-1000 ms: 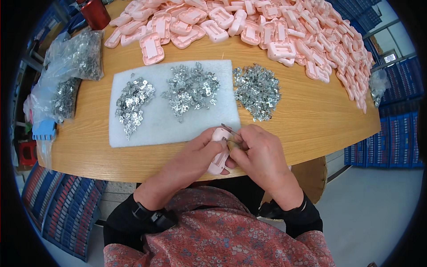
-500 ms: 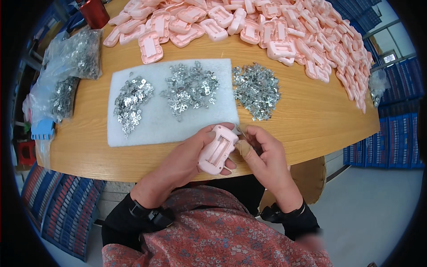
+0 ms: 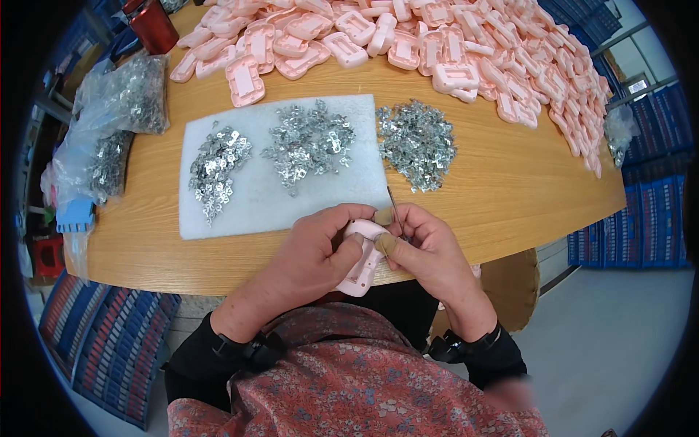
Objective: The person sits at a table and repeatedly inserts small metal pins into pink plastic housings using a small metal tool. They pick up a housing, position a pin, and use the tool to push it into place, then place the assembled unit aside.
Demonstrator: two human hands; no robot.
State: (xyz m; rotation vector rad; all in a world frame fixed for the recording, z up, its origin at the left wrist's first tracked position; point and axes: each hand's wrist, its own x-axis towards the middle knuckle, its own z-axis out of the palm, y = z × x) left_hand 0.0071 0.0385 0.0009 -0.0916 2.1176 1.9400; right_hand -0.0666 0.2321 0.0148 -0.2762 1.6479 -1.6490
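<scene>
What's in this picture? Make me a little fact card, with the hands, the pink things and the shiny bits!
Left hand: holds a pink plastic case
Right hand: holds a thin metal tool; its thumb is at the case
Pink heap: many similar pieces at the table's far side
White mat: flat on the table, two piles of shiny bits on it
Third shiny pile: on the table, right of the mat
Far left: clear bags with metal bits, red container
</scene>
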